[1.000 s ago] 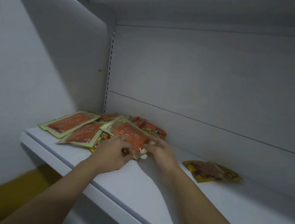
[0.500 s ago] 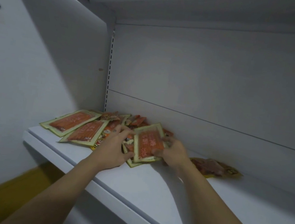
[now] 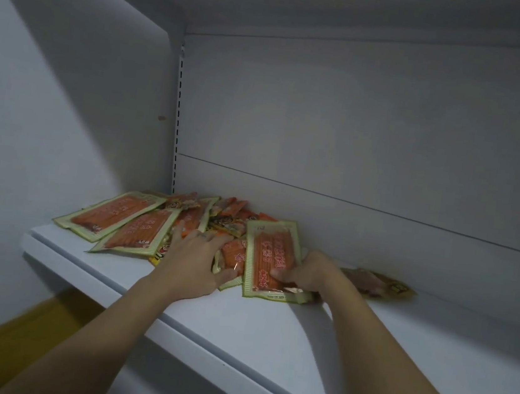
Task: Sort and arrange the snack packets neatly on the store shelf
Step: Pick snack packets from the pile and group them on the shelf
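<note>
- On the right hand, most of the fingers are concealed behind the held packet. Only the thumb is seen, pressed on the lower front face, so the packet is pinched between the thumb and the hidden fingers.
- Print is visible on the held packet, an orange panel with a pale green border, but it cannot be read.
- It cannot be determined whether the lower edge of the held packet rests on the shelf or is raised just above it.
- The lower layers of the pile of snack packets are covered by the upper ones and by the left hand, so no count can be established.
- The yellow-brown packet is partly hidden behind the right wrist, and its print is blurred.
- Both forearms are cut off at the lower frame edge.
- All packets are carried by the white shelf. The pile is located at the left rear corner, against the back panel.
- Two flat packets are laid face up, side by side, at the left end of the pile.
- The left hand is laid palm down on the pile, with fingers straight and spread. Nothing is grasped.
- The held packet is positioned between the pile and the yellow-brown packet, with its face turned toward the camera.
- A slotted upright strip is fitted in the corner.
- A yellow floor is seen below the shelf.
</note>
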`<state>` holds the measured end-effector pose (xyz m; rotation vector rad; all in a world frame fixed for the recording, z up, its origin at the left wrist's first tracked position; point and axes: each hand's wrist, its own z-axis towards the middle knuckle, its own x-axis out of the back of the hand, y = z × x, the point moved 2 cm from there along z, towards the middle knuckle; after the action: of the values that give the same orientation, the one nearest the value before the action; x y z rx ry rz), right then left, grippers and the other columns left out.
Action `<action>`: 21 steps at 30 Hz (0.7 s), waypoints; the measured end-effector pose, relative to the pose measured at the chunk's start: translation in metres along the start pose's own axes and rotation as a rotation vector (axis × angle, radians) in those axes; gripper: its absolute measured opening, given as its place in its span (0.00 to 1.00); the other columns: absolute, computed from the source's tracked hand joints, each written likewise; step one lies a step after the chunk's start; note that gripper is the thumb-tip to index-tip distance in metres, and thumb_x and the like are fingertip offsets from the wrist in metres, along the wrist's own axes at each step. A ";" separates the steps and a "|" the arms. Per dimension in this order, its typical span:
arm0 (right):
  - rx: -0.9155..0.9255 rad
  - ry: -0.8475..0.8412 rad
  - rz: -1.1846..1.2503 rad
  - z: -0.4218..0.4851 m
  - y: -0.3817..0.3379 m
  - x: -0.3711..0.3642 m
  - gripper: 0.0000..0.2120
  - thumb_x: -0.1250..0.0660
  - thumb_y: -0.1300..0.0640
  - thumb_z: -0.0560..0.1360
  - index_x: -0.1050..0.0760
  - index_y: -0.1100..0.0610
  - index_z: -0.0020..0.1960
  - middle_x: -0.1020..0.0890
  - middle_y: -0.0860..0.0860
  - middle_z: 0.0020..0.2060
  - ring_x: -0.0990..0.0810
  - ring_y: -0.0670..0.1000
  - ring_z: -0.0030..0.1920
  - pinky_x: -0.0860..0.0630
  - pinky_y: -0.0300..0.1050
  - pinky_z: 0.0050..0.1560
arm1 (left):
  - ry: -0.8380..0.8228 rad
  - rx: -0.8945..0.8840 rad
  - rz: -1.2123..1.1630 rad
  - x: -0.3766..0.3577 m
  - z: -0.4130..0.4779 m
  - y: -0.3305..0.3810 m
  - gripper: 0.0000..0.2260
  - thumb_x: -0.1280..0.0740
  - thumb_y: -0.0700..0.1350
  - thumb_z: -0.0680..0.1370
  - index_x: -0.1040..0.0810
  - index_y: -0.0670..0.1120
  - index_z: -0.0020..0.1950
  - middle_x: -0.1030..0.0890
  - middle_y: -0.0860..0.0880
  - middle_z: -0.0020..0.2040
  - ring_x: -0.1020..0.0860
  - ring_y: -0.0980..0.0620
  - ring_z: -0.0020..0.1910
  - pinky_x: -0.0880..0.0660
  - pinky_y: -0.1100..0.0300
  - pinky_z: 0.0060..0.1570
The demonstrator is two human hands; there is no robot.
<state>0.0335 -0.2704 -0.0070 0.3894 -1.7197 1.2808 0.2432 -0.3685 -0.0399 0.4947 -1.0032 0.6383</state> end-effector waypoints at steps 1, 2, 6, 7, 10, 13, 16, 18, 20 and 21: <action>-0.003 -0.003 0.022 0.001 0.000 -0.001 0.20 0.22 0.42 0.67 0.30 0.51 0.32 0.26 0.41 0.30 0.26 0.48 0.38 0.30 0.43 0.43 | 0.034 -0.029 -0.043 0.002 -0.001 0.002 0.29 0.36 0.65 0.76 0.35 0.57 0.75 0.25 0.52 0.67 0.29 0.47 0.68 0.50 0.42 0.74; -0.007 -0.007 0.063 0.002 0.001 -0.001 0.19 0.21 0.44 0.67 0.28 0.52 0.32 0.23 0.43 0.32 0.23 0.49 0.40 0.28 0.42 0.43 | 0.073 -0.059 -0.089 0.005 -0.002 0.004 0.28 0.32 0.60 0.76 0.34 0.56 0.75 0.24 0.51 0.65 0.27 0.47 0.65 0.43 0.44 0.71; 0.013 0.015 0.554 0.003 0.001 -0.007 0.11 0.21 0.60 0.69 0.18 0.64 0.46 0.15 0.57 0.43 0.17 0.54 0.42 0.20 0.43 0.44 | 0.317 -0.150 -0.271 0.016 -0.009 0.010 0.23 0.28 0.36 0.74 0.24 0.46 0.69 0.22 0.44 0.56 0.21 0.41 0.47 0.26 0.51 0.44; 0.022 0.013 0.694 0.001 -0.002 -0.010 0.12 0.23 0.63 0.69 0.19 0.67 0.50 0.15 0.59 0.45 0.16 0.56 0.43 0.18 0.48 0.48 | 0.386 -0.142 -0.319 0.020 -0.010 0.009 0.23 0.29 0.32 0.74 0.23 0.44 0.68 0.22 0.43 0.56 0.21 0.42 0.46 0.24 0.51 0.43; 0.033 0.008 0.952 -0.001 -0.014 -0.018 0.15 0.24 0.64 0.70 0.20 0.66 0.54 0.15 0.60 0.48 0.15 0.58 0.47 0.19 0.54 0.54 | 0.550 -0.083 -0.505 0.025 -0.011 0.006 0.22 0.29 0.30 0.73 0.23 0.43 0.66 0.22 0.44 0.56 0.24 0.50 0.52 0.26 0.59 0.51; 0.042 -0.024 1.127 -0.004 -0.031 -0.030 0.16 0.25 0.62 0.72 0.21 0.65 0.58 0.14 0.59 0.48 0.15 0.60 0.51 0.20 0.58 0.58 | 0.558 -0.070 -0.611 0.028 -0.012 0.007 0.23 0.28 0.32 0.74 0.24 0.45 0.66 0.22 0.47 0.57 0.27 0.61 0.55 0.33 0.73 0.56; 0.087 -0.148 1.305 -0.010 -0.046 -0.047 0.14 0.30 0.64 0.76 0.22 0.65 0.61 0.15 0.61 0.52 0.16 0.62 0.53 0.22 0.62 0.59 | 0.528 -0.084 -0.707 0.028 -0.017 0.011 0.25 0.22 0.36 0.69 0.23 0.46 0.65 0.21 0.56 0.55 0.25 0.68 0.55 0.32 0.77 0.52; 0.109 -0.182 1.362 -0.011 -0.052 -0.052 0.15 0.30 0.65 0.76 0.23 0.64 0.61 0.15 0.62 0.51 0.15 0.62 0.51 0.19 0.61 0.53 | 0.481 -0.073 -0.795 0.027 -0.020 0.011 0.25 0.21 0.35 0.67 0.23 0.45 0.61 0.20 0.65 0.52 0.23 0.67 0.52 0.28 0.76 0.46; 0.105 -0.090 1.321 -0.008 -0.052 -0.050 0.14 0.29 0.65 0.75 0.23 0.63 0.60 0.15 0.60 0.50 0.14 0.60 0.48 0.18 0.57 0.49 | 0.410 -0.088 -0.804 0.029 -0.021 0.009 0.18 0.24 0.37 0.72 0.22 0.47 0.60 0.19 0.64 0.51 0.21 0.64 0.51 0.27 0.74 0.45; 0.095 -0.022 1.276 -0.006 -0.049 -0.047 0.14 0.29 0.65 0.74 0.23 0.62 0.59 0.14 0.59 0.49 0.14 0.59 0.48 0.18 0.56 0.50 | 0.360 -0.103 -0.778 0.030 -0.021 0.008 0.16 0.26 0.39 0.74 0.22 0.48 0.61 0.19 0.61 0.52 0.21 0.62 0.52 0.27 0.73 0.46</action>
<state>0.0951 -0.2972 -0.0167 -0.8045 -1.9436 2.2056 0.2617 -0.3416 -0.0224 0.6017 -0.4363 -0.0294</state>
